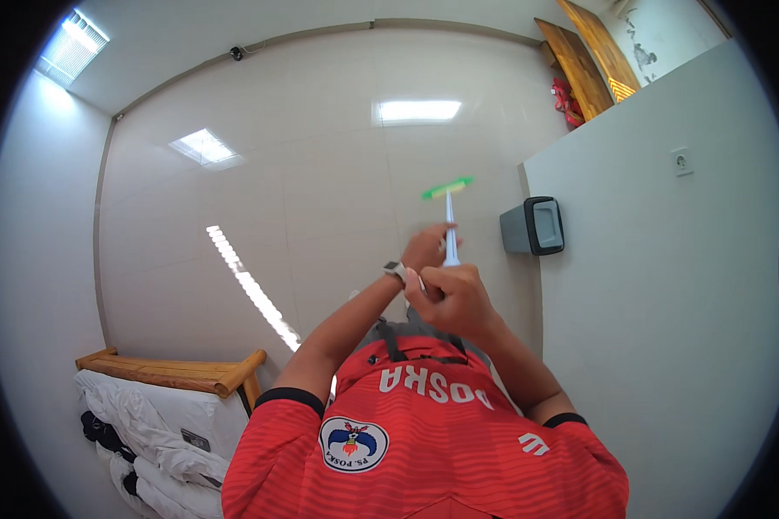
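Observation:
A long-handled floor cleaning tool (451, 249) reaches away from me, its pale blue-white shaft ending in a narrow crosswise head (448, 188) of green and yellow. That head is blurred, so whether it is a broom or a squeegee I cannot tell. Closed around the shaft partway along is my left hand (426, 248), smeared a little by motion, with a watch (395, 271) on its wrist. My right hand (455, 299) grips the handle nearer my body, fingers wrapped round it. The head is over the glossy tiled floor (320, 173).
A grey bin with a dark rim (531, 227) stands against the right wall. At the lower left is a wooden bed frame (173, 374) with rumpled white bedding (147, 424). Wooden boards (576, 65) and a red item (566, 102) are at the far right. A small dark object (236, 54) sits by the far wall.

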A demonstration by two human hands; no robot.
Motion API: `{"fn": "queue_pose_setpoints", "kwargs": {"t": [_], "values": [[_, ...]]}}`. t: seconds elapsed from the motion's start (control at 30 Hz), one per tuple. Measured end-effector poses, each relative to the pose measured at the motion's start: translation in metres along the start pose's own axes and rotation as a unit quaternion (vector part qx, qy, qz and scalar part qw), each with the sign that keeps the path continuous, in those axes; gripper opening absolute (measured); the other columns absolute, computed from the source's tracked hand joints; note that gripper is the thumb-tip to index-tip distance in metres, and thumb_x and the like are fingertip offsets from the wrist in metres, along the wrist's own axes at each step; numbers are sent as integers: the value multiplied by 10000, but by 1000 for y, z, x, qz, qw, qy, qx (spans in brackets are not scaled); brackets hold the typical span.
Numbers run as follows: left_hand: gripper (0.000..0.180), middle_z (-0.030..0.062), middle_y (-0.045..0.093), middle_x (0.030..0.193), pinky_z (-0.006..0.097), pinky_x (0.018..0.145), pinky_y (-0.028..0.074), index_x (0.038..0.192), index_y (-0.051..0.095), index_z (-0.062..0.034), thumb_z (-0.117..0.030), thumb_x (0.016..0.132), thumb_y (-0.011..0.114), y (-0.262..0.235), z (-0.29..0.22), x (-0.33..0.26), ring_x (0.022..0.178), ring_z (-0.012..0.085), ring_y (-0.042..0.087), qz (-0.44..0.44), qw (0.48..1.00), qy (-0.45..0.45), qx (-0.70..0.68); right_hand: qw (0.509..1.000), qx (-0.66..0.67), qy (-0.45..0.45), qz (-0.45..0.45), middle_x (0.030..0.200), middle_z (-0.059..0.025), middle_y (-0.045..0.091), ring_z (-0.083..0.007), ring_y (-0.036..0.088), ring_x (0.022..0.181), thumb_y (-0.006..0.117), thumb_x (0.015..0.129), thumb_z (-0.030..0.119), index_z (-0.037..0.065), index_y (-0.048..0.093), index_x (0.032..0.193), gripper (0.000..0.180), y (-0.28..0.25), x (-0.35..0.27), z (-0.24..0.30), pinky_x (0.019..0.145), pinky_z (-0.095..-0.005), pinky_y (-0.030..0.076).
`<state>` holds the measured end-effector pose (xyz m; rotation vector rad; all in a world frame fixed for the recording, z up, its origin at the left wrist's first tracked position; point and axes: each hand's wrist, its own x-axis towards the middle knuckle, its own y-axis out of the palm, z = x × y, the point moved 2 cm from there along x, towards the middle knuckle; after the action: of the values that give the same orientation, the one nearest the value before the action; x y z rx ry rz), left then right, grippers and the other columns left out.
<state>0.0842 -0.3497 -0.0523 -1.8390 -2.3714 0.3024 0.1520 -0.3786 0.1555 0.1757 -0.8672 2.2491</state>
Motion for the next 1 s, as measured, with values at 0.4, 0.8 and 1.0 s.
{"fn": "queue_pose_setpoints", "kwargs": {"t": [0.4, 0.8, 1.0], "values": [[264, 112, 661, 758, 436, 649, 458, 985, 618, -97, -328, 857, 628, 141, 58, -112, 733, 289, 628, 221, 966, 135, 5, 965, 29, 236, 107, 504, -30, 472, -72, 426, 457, 661, 887, 257, 28, 449, 564, 449, -23, -62, -73, 425, -270, 317], [306, 119, 682, 975, 573, 837, 431, 1070, 626, -190, -387, 840, 578, 202, 134, -101, 1006, 329, 631, 190, 964, -42, 180, 879, 312, 358, 42, 509, 22, 434, -82, 386, 484, 586, 919, 283, 68, 471, 528, 461, -51, -184, -134, 476, -270, 285], [592, 189, 663, 998, 558, 830, 423, 1230, 534, -85, -533, 848, 592, 197, 27, -56, 988, 356, 624, 37, 957, -120, 261, 968, 187, 163, -38, 521, 5, 423, -85, 369, 490, 522, 936, 199, 10, 444, 554, 433, -108, -196, -113, 479, -288, 284]]}}
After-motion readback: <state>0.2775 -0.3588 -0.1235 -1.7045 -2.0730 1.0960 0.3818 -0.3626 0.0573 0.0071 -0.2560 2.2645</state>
